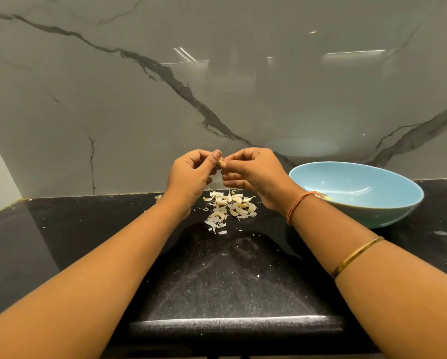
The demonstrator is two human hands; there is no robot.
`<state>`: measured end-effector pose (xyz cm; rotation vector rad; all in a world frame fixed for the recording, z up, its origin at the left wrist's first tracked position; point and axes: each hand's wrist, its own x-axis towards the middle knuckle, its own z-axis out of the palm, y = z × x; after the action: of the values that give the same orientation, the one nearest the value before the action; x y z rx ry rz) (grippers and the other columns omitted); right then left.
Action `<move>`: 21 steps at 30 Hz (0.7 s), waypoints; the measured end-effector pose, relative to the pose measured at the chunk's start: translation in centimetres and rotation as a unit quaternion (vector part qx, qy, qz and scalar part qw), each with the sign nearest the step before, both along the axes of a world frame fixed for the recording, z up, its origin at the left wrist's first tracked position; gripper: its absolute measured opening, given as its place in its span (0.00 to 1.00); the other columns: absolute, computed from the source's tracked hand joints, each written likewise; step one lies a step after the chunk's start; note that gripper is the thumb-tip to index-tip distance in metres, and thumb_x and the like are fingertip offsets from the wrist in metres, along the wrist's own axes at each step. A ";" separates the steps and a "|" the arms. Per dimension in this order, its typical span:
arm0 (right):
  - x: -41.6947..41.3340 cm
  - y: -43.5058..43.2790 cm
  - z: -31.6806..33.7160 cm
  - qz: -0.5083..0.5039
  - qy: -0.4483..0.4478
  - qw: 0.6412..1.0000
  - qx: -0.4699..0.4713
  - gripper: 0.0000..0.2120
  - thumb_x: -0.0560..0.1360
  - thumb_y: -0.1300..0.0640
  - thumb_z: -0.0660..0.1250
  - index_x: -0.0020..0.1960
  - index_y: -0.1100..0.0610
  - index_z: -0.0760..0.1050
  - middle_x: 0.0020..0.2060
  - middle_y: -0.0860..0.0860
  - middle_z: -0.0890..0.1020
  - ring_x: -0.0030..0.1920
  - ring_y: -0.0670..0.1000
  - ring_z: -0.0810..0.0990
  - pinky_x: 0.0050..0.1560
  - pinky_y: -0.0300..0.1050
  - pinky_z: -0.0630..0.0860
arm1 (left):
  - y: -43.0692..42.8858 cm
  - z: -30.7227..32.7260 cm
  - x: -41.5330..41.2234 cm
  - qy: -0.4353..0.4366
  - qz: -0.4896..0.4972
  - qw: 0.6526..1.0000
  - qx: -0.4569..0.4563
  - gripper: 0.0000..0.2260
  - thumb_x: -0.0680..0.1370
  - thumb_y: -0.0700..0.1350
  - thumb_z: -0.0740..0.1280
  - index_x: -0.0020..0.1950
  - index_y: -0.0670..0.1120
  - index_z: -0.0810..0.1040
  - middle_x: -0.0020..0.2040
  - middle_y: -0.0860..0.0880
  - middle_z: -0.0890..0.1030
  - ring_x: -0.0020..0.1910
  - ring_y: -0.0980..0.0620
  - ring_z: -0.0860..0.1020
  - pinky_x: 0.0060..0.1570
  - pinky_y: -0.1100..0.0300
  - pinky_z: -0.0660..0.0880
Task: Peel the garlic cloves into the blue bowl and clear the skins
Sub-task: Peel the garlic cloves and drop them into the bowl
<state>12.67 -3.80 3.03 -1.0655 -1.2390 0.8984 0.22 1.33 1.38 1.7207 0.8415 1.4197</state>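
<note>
While both hands are lifted above the black counter point(230, 281) near its back edge, they meet over one garlic clove point(220, 163). The left hand point(191, 174) pinches the clove between thumb and curled fingers, thumb tip on top. The right hand point(253, 174) has its fingers curled too, with fingertips nipping the clove's right side, thumb and forefinger closed on it. Most of the clove is hidden by the fingers; only a small pale bit shows between the hands. Whether skin is on it, cannot tell.

Below the hands, on the counter close to the back edge and about mid-width, lies the pile of cloves and skins point(230, 206), pale cloves mixed with white papery flakes, some flakes trailing toward the front. One loose skin flake point(158, 197) sits apart to the left, right by the back edge, just beside the left wrist.

The blue bowl point(372, 216) stands on the right part of the counter, near the back edge and well apart from the pile. The right wrist covers its near-left rim. A small coloured bit shows by that rim, too hidden to tell.

There is an orange thread point(296, 207) round the right wrist and a gold bangle point(356, 256) further up the forearm. Behind it all is a grey marble wall point(165, 99) with dark veins.
</note>
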 end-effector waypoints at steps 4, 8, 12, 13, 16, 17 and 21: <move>0.1 0.3 -0.3 -0.064 -0.098 0.992 0.051 0.05 0.73 0.62 0.69 0.43 0.65 0.77 0.36 0.58 0.80 0.36 0.51 0.80 0.40 0.44 0.82 | 0.0 0.1 0.0 -0.016 -0.029 0.998 -0.055 0.08 0.78 0.47 0.66 0.40 0.47 0.79 0.38 0.52 0.81 0.39 0.59 0.78 0.41 0.64 0.76; 0.1 0.7 -0.7 -0.104 -0.178 0.974 0.089 0.05 0.74 0.62 0.69 0.45 0.64 0.79 0.37 0.58 0.82 0.37 0.53 0.81 0.44 0.48 0.82 | 0.2 0.1 0.0 -0.017 -0.035 0.996 -0.076 0.08 0.78 0.47 0.66 0.40 0.48 0.79 0.39 0.52 0.81 0.41 0.57 0.77 0.42 0.63 0.75; 0.3 0.8 -0.7 -0.126 -0.216 0.962 0.106 0.04 0.73 0.61 0.70 0.46 0.62 0.79 0.37 0.54 0.82 0.38 0.52 0.82 0.44 0.46 0.82 | 0.3 0.0 0.0 0.014 -0.016 0.998 -0.051 0.07 0.78 0.46 0.66 0.40 0.47 0.79 0.40 0.50 0.80 0.41 0.57 0.77 0.41 0.64 0.75; 0.3 0.8 -0.7 -0.127 -0.223 0.960 0.109 0.04 0.73 0.61 0.70 0.46 0.61 0.80 0.37 0.54 0.82 0.37 0.51 0.82 0.43 0.45 0.82 | 0.3 0.0 0.0 0.018 -0.016 0.998 -0.049 0.07 0.78 0.46 0.66 0.41 0.47 0.79 0.40 0.50 0.80 0.41 0.57 0.77 0.41 0.64 0.75; 0.4 0.7 -0.8 -0.127 -0.245 0.954 0.119 0.03 0.74 0.62 0.69 0.46 0.61 0.80 0.36 0.52 0.82 0.37 0.49 0.81 0.44 0.43 0.81 | 0.4 0.0 0.0 0.017 -0.023 0.998 -0.059 0.07 0.78 0.46 0.66 0.40 0.47 0.79 0.40 0.49 0.80 0.41 0.57 0.77 0.41 0.64 0.75; 0.4 0.7 -0.8 -0.126 -0.249 0.952 0.123 0.03 0.74 0.63 0.69 0.46 0.60 0.80 0.37 0.52 0.82 0.38 0.49 0.82 0.44 0.42 0.81 | 0.4 0.0 -0.1 0.012 -0.026 0.997 -0.065 0.08 0.78 0.46 0.66 0.40 0.48 0.78 0.40 0.50 0.80 0.41 0.57 0.77 0.40 0.64 0.75; 0.5 0.7 -0.8 -0.116 -0.247 0.954 0.126 0.03 0.74 0.64 0.69 0.47 0.61 0.80 0.37 0.52 0.82 0.39 0.50 0.82 0.44 0.41 0.81 | 0.5 0.0 -0.1 0.014 -0.028 0.997 -0.073 0.08 0.78 0.47 0.66 0.39 0.47 0.78 0.40 0.50 0.80 0.41 0.56 0.77 0.40 0.64 0.74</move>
<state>13.20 -3.06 2.28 -1.2371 -1.5489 0.2836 0.15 1.81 1.34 1.6434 0.8838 1.2688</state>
